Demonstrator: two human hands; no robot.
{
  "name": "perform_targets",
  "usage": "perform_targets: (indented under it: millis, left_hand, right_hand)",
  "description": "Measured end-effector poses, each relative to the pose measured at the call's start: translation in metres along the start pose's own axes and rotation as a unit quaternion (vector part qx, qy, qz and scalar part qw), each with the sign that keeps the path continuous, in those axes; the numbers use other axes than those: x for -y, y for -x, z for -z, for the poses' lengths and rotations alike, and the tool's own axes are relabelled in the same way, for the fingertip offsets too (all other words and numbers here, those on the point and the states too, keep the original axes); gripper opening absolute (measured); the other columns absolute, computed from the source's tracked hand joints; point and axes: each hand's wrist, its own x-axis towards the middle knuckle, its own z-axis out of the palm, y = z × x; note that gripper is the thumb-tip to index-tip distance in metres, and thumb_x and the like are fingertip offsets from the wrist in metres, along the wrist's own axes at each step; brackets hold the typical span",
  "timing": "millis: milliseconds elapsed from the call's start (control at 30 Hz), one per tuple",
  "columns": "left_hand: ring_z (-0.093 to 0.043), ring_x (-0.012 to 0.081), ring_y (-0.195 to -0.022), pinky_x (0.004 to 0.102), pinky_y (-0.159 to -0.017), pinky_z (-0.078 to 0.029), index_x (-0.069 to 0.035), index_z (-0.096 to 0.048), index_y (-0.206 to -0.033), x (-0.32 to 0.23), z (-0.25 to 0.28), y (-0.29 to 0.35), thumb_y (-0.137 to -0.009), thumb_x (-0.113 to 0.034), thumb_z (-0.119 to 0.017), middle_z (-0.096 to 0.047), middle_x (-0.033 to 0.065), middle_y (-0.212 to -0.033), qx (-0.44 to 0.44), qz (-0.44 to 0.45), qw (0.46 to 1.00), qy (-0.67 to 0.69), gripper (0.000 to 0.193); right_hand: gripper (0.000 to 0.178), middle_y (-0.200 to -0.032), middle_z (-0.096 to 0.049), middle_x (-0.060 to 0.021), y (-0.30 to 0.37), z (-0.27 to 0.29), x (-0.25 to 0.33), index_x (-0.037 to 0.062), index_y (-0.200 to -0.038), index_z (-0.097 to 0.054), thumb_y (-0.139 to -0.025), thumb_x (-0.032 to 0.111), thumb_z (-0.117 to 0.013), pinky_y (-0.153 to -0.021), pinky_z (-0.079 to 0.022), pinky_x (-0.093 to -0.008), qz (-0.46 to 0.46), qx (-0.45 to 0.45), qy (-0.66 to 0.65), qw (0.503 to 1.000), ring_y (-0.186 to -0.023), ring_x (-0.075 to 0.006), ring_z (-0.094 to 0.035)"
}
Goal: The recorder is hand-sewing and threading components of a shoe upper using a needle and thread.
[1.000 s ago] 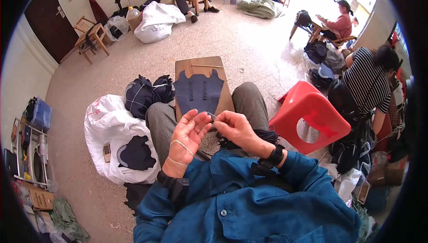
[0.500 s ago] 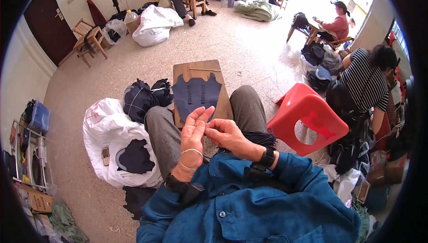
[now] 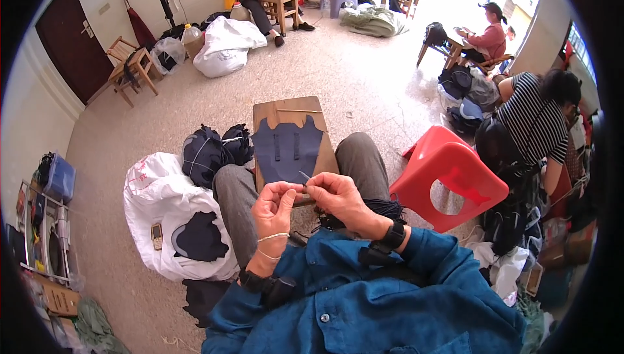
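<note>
We note both hands have drawn closer since before: left hand and right hand pinch a needle above the board's near edge.

Bright daylight floods from the upper right, glaring white there (detail lost); soft shadows, sharp centre, fisheye bending, black vignette edges.
</note>
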Motion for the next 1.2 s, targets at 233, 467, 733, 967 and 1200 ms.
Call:
perform_targets:
  millis: [233,467,733,967,1200]
  left_hand:
    - [-0.06,0.0037,-0.076,0.0185,-0.068,-0.049,-0.002,-0.067,-0.101,-0.003,0.016,0.003,-0.095,-0.006,-0.068,-0.066,-0.0016,-0.088,0.043,-0.052,0.976,-0.208,0.006]
    - [-0.049,0.0009,-0.069,0.017,-0.062,-0.041,-0.004,-0.068,-0.099,-0.008,0.012,0.004,-0.093,-0.005,-0.07,-0.061,-0.0056,-0.084,0.061,-0.122,0.947,-0.291,0.007]
    - [-0.048,0.0067,-0.068,0.022,-0.062,-0.04,-0.003,-0.069,-0.096,-0.006,0.013,0.004,-0.09,-0.002,-0.071,-0.059,-0.0002,-0.086,0.058,-0.123,0.951,-0.277,0.007]
    - [-0.049,0.0042,-0.073,0.0192,-0.064,-0.04,-0.002,-0.069,-0.099,-0.012,0.011,0.003,-0.093,-0.003,-0.069,-0.058,-0.0011,-0.089,0.072,-0.166,0.933,-0.31,0.006]
    - [-0.049,0.0051,-0.072,0.0198,-0.063,-0.04,-0.002,-0.069,-0.098,-0.01,0.013,0.004,-0.092,-0.003,-0.069,-0.058,-0.0009,-0.088,0.075,-0.171,0.929,-0.32,0.006]
  right_hand:
    - [0.011,-0.075,-0.059,0.0052,0.001,0.007,0.013,-0.002,-0.096,-0.067,-0.094,0.008,-0.068,-0.056,-0.041,-0.0209,0.073,0.004,0.073,0.995,-0.068,-0.0013,-0.049]
    - [0.012,-0.075,-0.06,0.0042,0.002,0.007,0.013,-0.002,-0.096,-0.068,-0.093,0.009,-0.069,-0.057,-0.042,-0.0209,0.088,0.013,0.097,0.991,-0.069,-0.0014,-0.05]
    - [0.01,-0.079,-0.063,0.0008,0.004,0.006,0.016,-0.0012,-0.095,-0.068,-0.091,0.008,-0.07,-0.061,-0.046,-0.0227,0.1,0.017,0.138,0.985,-0.072,-0.0035,-0.054]
    - [0.009,-0.081,-0.061,-0.005,0.005,0.007,0.019,-0.0009,-0.092,-0.068,-0.088,0.006,-0.071,-0.065,-0.049,-0.0258,0.145,0.006,0.203,0.968,-0.074,-0.0095,-0.059]
    - [0.008,-0.081,-0.062,-0.0047,0.004,0.007,0.016,-0.0012,-0.092,-0.068,-0.088,0.006,-0.07,-0.064,-0.049,-0.0258,0.141,0.007,0.192,0.971,-0.074,-0.009,-0.059]
